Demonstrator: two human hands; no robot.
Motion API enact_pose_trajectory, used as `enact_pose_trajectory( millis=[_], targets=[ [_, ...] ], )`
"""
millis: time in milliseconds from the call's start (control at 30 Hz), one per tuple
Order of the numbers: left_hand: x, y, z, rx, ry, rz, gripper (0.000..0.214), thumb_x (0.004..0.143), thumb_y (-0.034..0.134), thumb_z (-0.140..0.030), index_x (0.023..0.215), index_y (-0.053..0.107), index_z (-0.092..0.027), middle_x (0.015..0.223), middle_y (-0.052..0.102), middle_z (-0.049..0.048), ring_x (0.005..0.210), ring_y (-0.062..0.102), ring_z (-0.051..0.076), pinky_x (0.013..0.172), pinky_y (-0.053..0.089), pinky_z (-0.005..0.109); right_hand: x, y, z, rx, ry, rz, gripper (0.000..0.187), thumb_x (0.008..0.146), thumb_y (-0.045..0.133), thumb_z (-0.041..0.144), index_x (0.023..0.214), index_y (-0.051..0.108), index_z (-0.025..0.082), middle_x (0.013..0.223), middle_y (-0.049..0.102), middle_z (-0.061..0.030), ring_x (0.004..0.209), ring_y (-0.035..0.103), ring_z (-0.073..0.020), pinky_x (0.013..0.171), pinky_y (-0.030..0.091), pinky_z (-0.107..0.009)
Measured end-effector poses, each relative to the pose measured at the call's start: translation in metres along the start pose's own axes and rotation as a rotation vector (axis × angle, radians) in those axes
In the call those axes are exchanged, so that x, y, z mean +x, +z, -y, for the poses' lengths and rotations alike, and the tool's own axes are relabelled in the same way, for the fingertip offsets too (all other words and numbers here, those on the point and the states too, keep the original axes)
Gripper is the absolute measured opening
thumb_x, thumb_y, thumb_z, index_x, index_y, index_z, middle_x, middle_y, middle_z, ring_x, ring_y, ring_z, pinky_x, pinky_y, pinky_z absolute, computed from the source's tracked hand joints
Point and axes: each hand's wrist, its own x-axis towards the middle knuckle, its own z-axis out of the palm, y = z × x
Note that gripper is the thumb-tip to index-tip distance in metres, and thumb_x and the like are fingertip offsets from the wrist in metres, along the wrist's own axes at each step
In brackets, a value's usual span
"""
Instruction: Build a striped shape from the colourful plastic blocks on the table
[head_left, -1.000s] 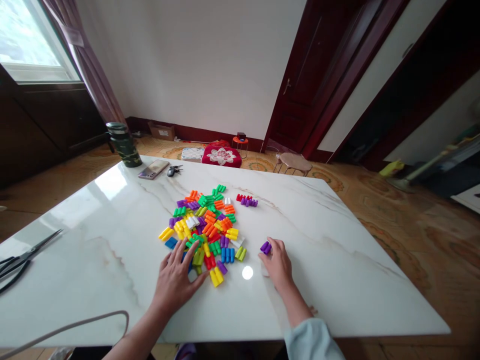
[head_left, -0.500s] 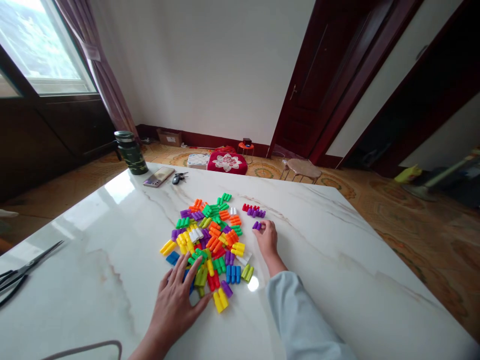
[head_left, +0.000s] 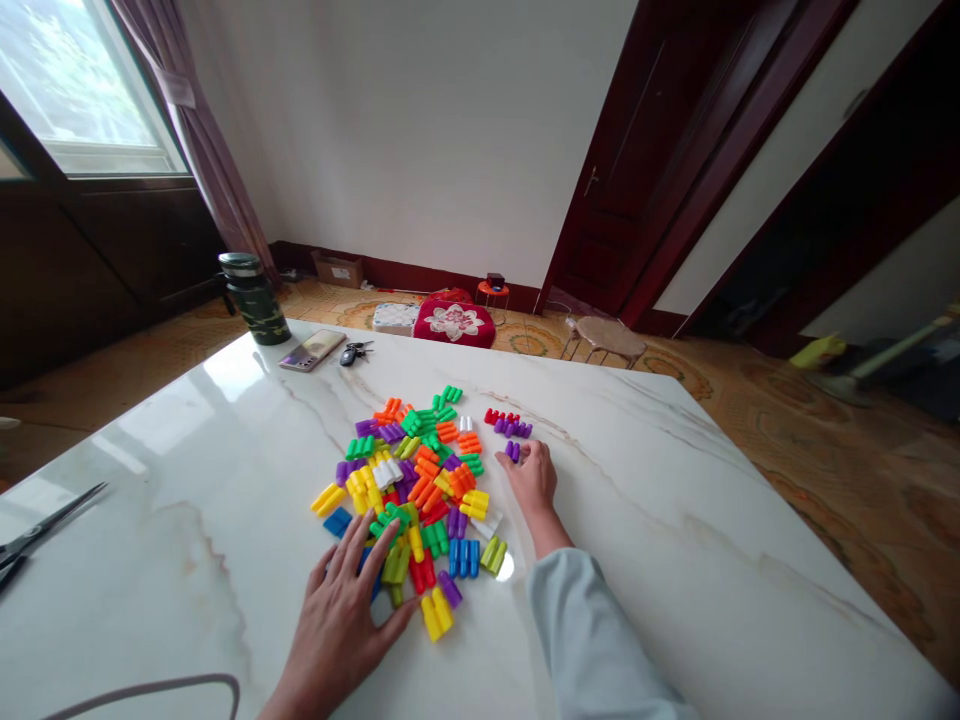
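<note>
A small purple building block [head_left: 512, 451] stands near the table's right-hand side, pinched between the thumb and fingertips of my right hand [head_left: 535, 480]. Just beyond it lie a purple row of blocks [head_left: 514, 428] and a red row [head_left: 502, 416], side by side. My left hand [head_left: 346, 610] has its fingers spread over the near left edge of a mixed heap of coloured blocks. Its fingertips rest by a green block [head_left: 390, 521], and the thumb lies close to a yellow block [head_left: 436, 613].
On the white marbled table [head_left: 660, 520] are scissors [head_left: 49, 525] at left, a phone [head_left: 313, 350], keys [head_left: 354, 353] and a dark green bottle [head_left: 255, 298] at the far left corner. A grey cable [head_left: 150, 688] curves along the near edge. Stools stand beyond the table.
The purple block in my right hand has turned from slanted to more upright. My left hand stays spread at the heap. The whole view has shifted slightly.
</note>
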Motion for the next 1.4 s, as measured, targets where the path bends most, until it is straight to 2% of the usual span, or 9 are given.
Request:
enact_pose_trajectory(
  millis=[133, 333, 467, 600, 800, 967, 1133, 1267, 1400],
  targets=[
    [0.000, -0.001, -0.001, 0.002, -0.007, 0.014, 0.075, 0.081, 0.056, -0.055, 0.147, 0.032, -0.030, 0.151, 0.036, 0.0110, 0.140, 0.032, 0.031, 0.106, 0.033, 0.046, 0.003, -0.001, 0.007, 0.003, 0.060, 0.038, 0.025, 0.068, 0.067, 0.038, 0.084, 0.060, 0.021, 0.093, 0.061, -0.0088, 0.087, 0.059, -0.0245, 0.075, 0.042, -0.032],
    [0.002, -0.003, -0.002, -0.022, -0.012, 0.024, 0.074, 0.080, 0.057, -0.055, 0.146, 0.035, -0.028, 0.151, 0.037, 0.0126, 0.139, 0.033, 0.033, 0.106, 0.033, 0.048, -0.005, -0.021, 0.006, 0.162, 0.115, 0.177, 0.016, 0.060, 0.069, 0.029, 0.071, 0.059, 0.021, 0.074, 0.063, -0.0017, 0.068, 0.059, -0.0194, 0.067, 0.046, -0.032],
    [0.002, -0.007, -0.004, -0.042, -0.029, 0.049, 0.075, 0.079, 0.058, -0.053, 0.146, 0.036, -0.028, 0.151, 0.037, 0.0123, 0.138, 0.033, 0.034, 0.106, 0.032, 0.048, -0.041, -0.044, 0.016, 0.367, 0.151, 0.251, 0.025, 0.071, 0.065, 0.041, 0.082, 0.058, 0.019, 0.073, 0.065, -0.0022, 0.066, 0.061, -0.0176, 0.062, 0.051, -0.030],
    [0.003, -0.010, -0.006, -0.055, -0.044, 0.066, 0.075, 0.079, 0.058, -0.054, 0.146, 0.035, -0.027, 0.151, 0.036, 0.0129, 0.140, 0.030, 0.033, 0.108, 0.030, 0.048, -0.093, -0.060, 0.039, 0.781, 0.326, 0.273, 0.038, 0.071, 0.071, 0.039, 0.100, 0.057, 0.019, 0.090, 0.066, -0.0049, 0.072, 0.064, -0.0174, 0.067, 0.055, -0.032],
    [0.003, -0.011, -0.007, -0.070, -0.044, 0.052, 0.075, 0.079, 0.059, -0.053, 0.145, 0.036, -0.027, 0.151, 0.037, 0.0130, 0.140, 0.030, 0.034, 0.107, 0.030, 0.049, -0.129, -0.062, 0.057, 0.848, 0.422, 0.337, 0.046, 0.069, 0.073, 0.041, 0.109, 0.061, 0.021, 0.086, 0.063, -0.0027, 0.064, 0.062, -0.0166, 0.062, 0.058, -0.033],
    [0.003, -0.011, -0.008, -0.090, -0.054, 0.049, 0.075, 0.079, 0.058, -0.055, 0.145, 0.036, -0.028, 0.150, 0.038, 0.0122, 0.139, 0.032, 0.035, 0.107, 0.029, 0.049, -0.129, -0.065, 0.059, 0.834, 0.398, 0.322, 0.059, 0.070, 0.071, 0.041, 0.124, 0.056, 0.022, 0.082, 0.062, -0.0008, 0.062, 0.060, -0.0158, 0.063, 0.057, -0.033],
    [0.002, -0.010, -0.008, -0.096, -0.060, 0.050, 0.077, 0.077, 0.061, -0.052, 0.146, 0.036, -0.028, 0.151, 0.036, 0.0121, 0.140, 0.028, 0.035, 0.107, 0.029, 0.049, -0.119, -0.066, 0.065, 0.815, 0.359, 0.321, 0.042, 0.071, 0.069, 0.042, 0.108, 0.059, 0.023, 0.080, 0.061, 0.0019, 0.056, 0.057, -0.0125, 0.052, 0.052, -0.027],
    [0.002, -0.009, -0.007, -0.111, -0.063, 0.050, 0.078, 0.077, 0.061, -0.051, 0.146, 0.035, -0.028, 0.151, 0.036, 0.0119, 0.140, 0.029, 0.034, 0.107, 0.029, 0.049, -0.084, -0.056, 0.077, 0.722, 0.301, 0.259, 0.029, 0.069, 0.070, 0.039, 0.087, 0.056, 0.021, 0.069, 0.059, 0.0041, 0.051, 0.053, -0.0108, 0.045, 0.042, -0.022],
    [0.002, -0.010, -0.007, -0.111, -0.061, 0.042, 0.078, 0.076, 0.061, -0.052, 0.146, 0.036, -0.028, 0.152, 0.034, 0.0134, 0.140, 0.029, 0.036, 0.107, 0.030, 0.049, -0.042, -0.040, 0.094, 0.778, 0.311, 0.315, 0.025, 0.065, 0.067, 0.031, 0.085, 0.057, 0.020, 0.065, 0.060, 0.0043, 0.048, 0.048, -0.0099, 0.046, 0.040, -0.022]
  ],
)
